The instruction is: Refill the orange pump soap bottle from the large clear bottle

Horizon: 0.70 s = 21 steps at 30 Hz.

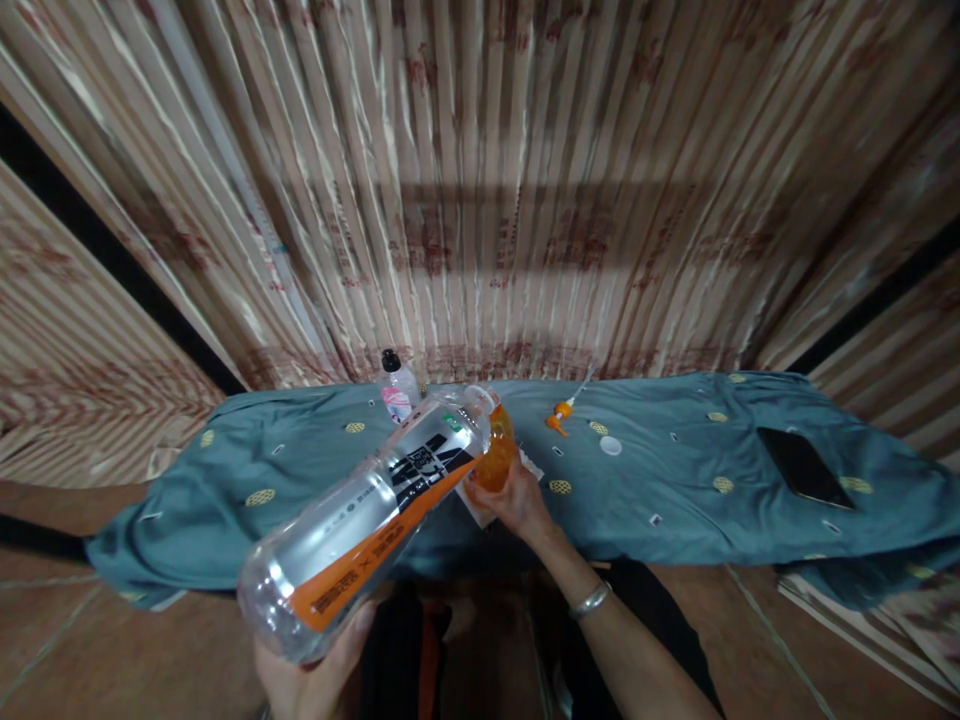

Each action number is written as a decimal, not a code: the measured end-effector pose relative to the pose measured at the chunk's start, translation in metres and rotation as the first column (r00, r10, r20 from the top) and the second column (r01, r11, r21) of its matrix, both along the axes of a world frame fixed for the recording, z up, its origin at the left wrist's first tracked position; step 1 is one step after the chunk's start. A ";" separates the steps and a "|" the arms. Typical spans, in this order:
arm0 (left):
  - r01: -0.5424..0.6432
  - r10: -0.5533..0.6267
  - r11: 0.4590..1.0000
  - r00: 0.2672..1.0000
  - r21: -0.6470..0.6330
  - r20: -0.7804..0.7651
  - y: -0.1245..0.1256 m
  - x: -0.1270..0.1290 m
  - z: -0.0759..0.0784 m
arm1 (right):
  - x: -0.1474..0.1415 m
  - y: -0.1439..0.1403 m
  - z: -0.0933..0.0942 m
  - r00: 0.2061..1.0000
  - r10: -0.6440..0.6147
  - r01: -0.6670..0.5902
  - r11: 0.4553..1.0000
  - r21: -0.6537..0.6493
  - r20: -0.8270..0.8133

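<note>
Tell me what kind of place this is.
Probably a room in a home: long patterned curtains hang behind a low surface draped with a teal cloth, and the floor is brown tile.

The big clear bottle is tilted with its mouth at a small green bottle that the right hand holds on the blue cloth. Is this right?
Not quite. In the head view the small bottle in the right hand is orange, not green. The rest holds: the left hand tilts the big clear bottle, mouth at the small one, over the blue cloth.

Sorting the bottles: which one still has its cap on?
The small clear bottle with the black cap, standing at the table's far edge; the large tilted bottle and orange bottle are uncapped.
</note>
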<state>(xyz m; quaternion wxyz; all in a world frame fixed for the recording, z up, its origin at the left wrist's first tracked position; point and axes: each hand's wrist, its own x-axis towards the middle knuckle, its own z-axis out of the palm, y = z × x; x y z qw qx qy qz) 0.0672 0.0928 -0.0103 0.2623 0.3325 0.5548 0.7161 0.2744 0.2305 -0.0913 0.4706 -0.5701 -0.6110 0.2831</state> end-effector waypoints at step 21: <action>0.017 -0.017 1.000 0.999 -0.004 0.051 -0.001 0.001 -0.003 | -0.003 0.001 -0.005 0.997 -0.066 0.067 0.998 -0.021 0.027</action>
